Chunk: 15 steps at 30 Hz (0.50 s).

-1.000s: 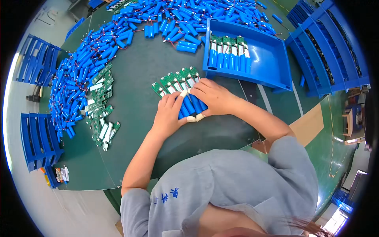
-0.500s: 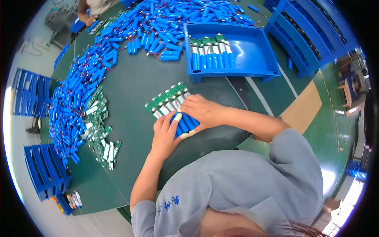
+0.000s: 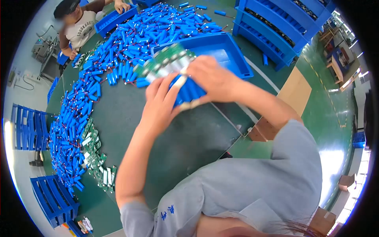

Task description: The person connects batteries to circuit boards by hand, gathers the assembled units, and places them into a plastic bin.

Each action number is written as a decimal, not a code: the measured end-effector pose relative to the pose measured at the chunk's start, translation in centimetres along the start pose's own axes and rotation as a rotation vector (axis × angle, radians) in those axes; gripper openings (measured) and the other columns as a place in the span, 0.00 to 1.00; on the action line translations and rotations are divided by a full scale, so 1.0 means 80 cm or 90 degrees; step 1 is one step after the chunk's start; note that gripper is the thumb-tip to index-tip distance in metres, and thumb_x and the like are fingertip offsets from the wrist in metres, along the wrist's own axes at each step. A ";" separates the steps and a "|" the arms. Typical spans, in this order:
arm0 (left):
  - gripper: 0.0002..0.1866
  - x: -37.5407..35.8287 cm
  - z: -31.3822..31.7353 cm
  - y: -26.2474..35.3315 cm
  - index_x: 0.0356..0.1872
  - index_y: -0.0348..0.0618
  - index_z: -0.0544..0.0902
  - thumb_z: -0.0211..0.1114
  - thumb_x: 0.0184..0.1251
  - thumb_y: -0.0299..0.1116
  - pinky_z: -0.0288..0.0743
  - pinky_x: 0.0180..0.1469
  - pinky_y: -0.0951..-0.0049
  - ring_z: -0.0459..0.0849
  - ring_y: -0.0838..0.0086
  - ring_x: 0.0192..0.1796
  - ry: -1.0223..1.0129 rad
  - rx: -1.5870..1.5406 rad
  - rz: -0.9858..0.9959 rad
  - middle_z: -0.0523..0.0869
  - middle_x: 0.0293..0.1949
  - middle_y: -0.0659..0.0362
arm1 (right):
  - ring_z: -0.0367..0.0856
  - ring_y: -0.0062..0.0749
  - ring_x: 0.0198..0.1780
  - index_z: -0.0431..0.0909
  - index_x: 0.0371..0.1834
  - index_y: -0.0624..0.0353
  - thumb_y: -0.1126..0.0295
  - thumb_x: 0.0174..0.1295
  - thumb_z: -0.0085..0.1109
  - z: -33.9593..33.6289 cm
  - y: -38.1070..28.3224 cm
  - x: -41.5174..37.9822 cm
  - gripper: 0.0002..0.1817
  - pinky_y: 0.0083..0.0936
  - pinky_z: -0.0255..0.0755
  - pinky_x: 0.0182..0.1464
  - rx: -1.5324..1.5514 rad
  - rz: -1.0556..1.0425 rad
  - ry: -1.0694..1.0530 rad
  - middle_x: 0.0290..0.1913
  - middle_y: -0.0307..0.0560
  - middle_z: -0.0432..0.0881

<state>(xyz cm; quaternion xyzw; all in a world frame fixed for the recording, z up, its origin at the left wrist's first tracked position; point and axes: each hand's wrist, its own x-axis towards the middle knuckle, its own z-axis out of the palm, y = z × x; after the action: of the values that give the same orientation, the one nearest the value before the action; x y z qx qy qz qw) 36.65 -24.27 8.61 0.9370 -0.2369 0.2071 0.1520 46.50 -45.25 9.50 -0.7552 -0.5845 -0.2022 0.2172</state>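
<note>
My left hand (image 3: 158, 104) and my right hand (image 3: 217, 81) grip a row of blue battery cells (image 3: 190, 93) from its two sides. Green circuit boards (image 3: 169, 58) with white strips line the far end of the row, blurred by motion. Pale finger covers show on some of my fingertips. The row is raised above the table, in front of a blue plastic tray (image 3: 241, 65), whose near left part it hides. Whatever lies in that hidden part cannot be seen.
A heap of loose blue cells (image 3: 136, 39) curves along the table's far and left sides. Loose circuit boards (image 3: 92, 152) lie at left. Stacked blue trays (image 3: 272, 27) stand at far right, blue racks (image 3: 53, 197) at left. Another person (image 3: 81, 27) sits across, one hand at a blue tray (image 3: 114, 20).
Both my hands have lifted the battery row and carried it away from my body toward the blue tray. The view has shifted, and more of the person across shows.
</note>
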 end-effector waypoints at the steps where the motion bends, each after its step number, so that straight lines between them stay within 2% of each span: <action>1: 0.38 0.035 0.021 -0.008 0.63 0.46 0.72 0.75 0.45 0.37 0.61 0.65 0.52 0.69 0.51 0.63 0.025 -0.045 0.051 0.71 0.65 0.55 | 0.69 0.51 0.59 0.69 0.58 0.62 0.49 0.43 0.74 -0.014 0.022 -0.011 0.42 0.42 0.63 0.61 -0.034 0.030 -0.010 0.53 0.52 0.73; 4: 0.37 0.119 0.093 -0.024 0.62 0.48 0.73 0.75 0.45 0.35 0.63 0.64 0.53 0.70 0.52 0.62 0.042 -0.112 0.153 0.73 0.63 0.55 | 0.67 0.51 0.62 0.69 0.60 0.61 0.53 0.41 0.77 -0.032 0.088 -0.058 0.43 0.41 0.62 0.65 -0.119 0.125 -0.050 0.55 0.52 0.73; 7: 0.34 0.163 0.151 -0.030 0.61 0.45 0.74 0.74 0.49 0.37 0.65 0.64 0.55 0.71 0.52 0.61 -0.004 -0.185 0.184 0.75 0.61 0.53 | 0.66 0.50 0.62 0.69 0.60 0.62 0.54 0.40 0.77 -0.036 0.130 -0.092 0.43 0.40 0.61 0.66 -0.054 0.196 -0.140 0.55 0.52 0.73; 8: 0.33 0.168 0.162 -0.030 0.61 0.45 0.74 0.74 0.51 0.37 0.65 0.64 0.56 0.72 0.51 0.60 -0.067 -0.224 0.154 0.75 0.60 0.52 | 0.67 0.49 0.61 0.70 0.59 0.62 0.54 0.40 0.77 -0.037 0.140 -0.098 0.43 0.40 0.62 0.66 -0.022 0.221 -0.167 0.55 0.52 0.73; 10: 0.31 0.170 0.174 -0.028 0.60 0.43 0.75 0.73 0.54 0.38 0.66 0.64 0.56 0.73 0.51 0.60 -0.199 -0.300 0.087 0.77 0.59 0.50 | 0.69 0.47 0.58 0.73 0.57 0.63 0.49 0.48 0.72 -0.038 0.156 -0.098 0.38 0.41 0.64 0.63 -0.044 0.183 -0.291 0.54 0.52 0.76; 11: 0.25 0.168 0.176 -0.031 0.60 0.41 0.76 0.67 0.63 0.37 0.67 0.63 0.59 0.76 0.53 0.60 -0.241 -0.295 0.090 0.79 0.57 0.48 | 0.70 0.47 0.58 0.73 0.57 0.63 0.47 0.51 0.70 -0.037 0.160 -0.097 0.37 0.41 0.64 0.62 -0.041 0.175 -0.349 0.53 0.52 0.76; 12: 0.24 0.168 0.175 -0.034 0.60 0.41 0.76 0.65 0.65 0.37 0.68 0.64 0.60 0.76 0.55 0.60 -0.273 -0.351 0.044 0.79 0.58 0.48 | 0.71 0.46 0.57 0.74 0.56 0.63 0.46 0.53 0.67 -0.038 0.162 -0.093 0.36 0.41 0.64 0.62 -0.037 0.167 -0.407 0.52 0.52 0.77; 13: 0.22 0.169 0.170 -0.036 0.60 0.41 0.76 0.63 0.67 0.36 0.68 0.64 0.61 0.76 0.56 0.61 -0.304 -0.405 -0.003 0.79 0.58 0.48 | 0.75 0.49 0.54 0.77 0.53 0.63 0.44 0.60 0.59 -0.042 0.167 -0.088 0.32 0.42 0.67 0.59 -0.034 0.140 -0.422 0.48 0.55 0.80; 15: 0.18 0.170 0.138 -0.031 0.60 0.40 0.76 0.55 0.72 0.33 0.67 0.65 0.65 0.76 0.62 0.64 -0.360 -0.467 -0.123 0.79 0.60 0.49 | 0.75 0.51 0.55 0.74 0.57 0.64 0.50 0.63 0.57 -0.055 0.173 -0.069 0.29 0.42 0.68 0.58 0.025 0.231 -0.531 0.51 0.56 0.78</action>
<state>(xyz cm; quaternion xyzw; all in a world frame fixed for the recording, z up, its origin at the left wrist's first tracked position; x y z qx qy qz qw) 52.34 -31.59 4.80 0.8589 -0.2385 -0.1682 0.4209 58.42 -55.19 8.81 -0.8581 -0.4837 0.1718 0.0091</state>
